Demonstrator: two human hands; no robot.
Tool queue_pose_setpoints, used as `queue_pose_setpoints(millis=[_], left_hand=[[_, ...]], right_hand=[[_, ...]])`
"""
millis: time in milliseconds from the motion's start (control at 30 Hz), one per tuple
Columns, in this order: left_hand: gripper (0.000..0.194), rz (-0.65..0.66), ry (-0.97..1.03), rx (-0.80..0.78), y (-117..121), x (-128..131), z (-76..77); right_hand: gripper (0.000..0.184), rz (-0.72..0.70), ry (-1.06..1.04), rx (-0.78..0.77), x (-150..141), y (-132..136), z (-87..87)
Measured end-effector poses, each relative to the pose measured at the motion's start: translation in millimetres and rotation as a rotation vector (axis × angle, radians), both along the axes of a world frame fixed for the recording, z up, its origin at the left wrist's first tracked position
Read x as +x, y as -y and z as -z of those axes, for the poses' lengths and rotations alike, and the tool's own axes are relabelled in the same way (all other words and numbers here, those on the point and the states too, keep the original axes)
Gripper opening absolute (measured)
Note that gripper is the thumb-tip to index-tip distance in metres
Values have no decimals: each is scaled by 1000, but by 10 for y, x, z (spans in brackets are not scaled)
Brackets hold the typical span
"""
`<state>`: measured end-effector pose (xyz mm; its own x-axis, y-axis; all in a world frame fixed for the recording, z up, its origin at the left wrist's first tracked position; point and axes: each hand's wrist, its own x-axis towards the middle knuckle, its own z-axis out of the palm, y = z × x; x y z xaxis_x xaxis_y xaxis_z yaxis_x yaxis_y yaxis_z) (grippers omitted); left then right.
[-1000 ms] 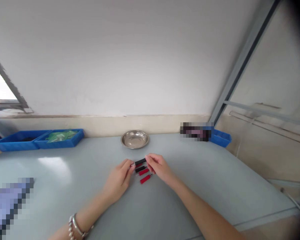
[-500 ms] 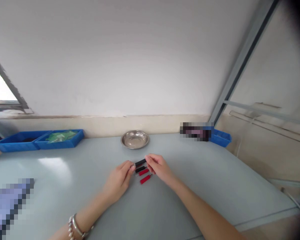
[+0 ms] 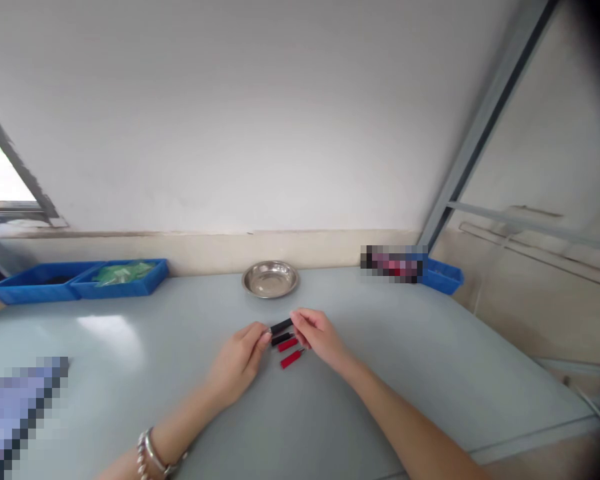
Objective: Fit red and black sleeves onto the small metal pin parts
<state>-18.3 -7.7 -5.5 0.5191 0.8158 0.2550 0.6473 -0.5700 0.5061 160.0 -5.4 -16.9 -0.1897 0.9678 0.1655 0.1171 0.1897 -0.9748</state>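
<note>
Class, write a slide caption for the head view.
Left hand and right hand hold a black stick near red sticks and a metal bowl.

Behind the dish (image 3: 270,280) I see the wall (image 3: 280,147); well to its left, two adjoining bins (image 3: 35,294); to its right, another bin (image 3: 444,283). Before it on the surface (image 3: 190,313), a rod (image 3: 281,326) spans the hands (image 3: 240,363), with three loose rods (image 3: 291,359) nearer me than that.

The left wrist (image 3: 176,427) wears a silvery bangle (image 3: 153,449) beside a shiny beaded bracelet (image 3: 141,456).
</note>
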Motion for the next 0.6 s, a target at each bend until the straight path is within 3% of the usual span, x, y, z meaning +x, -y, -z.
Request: queue_pose_setpoints(millis=[600], left_hand=[[33,1,-13,7,14,1,-28]], right_hand=[[44,8,19,-4,-3,10,-22]])
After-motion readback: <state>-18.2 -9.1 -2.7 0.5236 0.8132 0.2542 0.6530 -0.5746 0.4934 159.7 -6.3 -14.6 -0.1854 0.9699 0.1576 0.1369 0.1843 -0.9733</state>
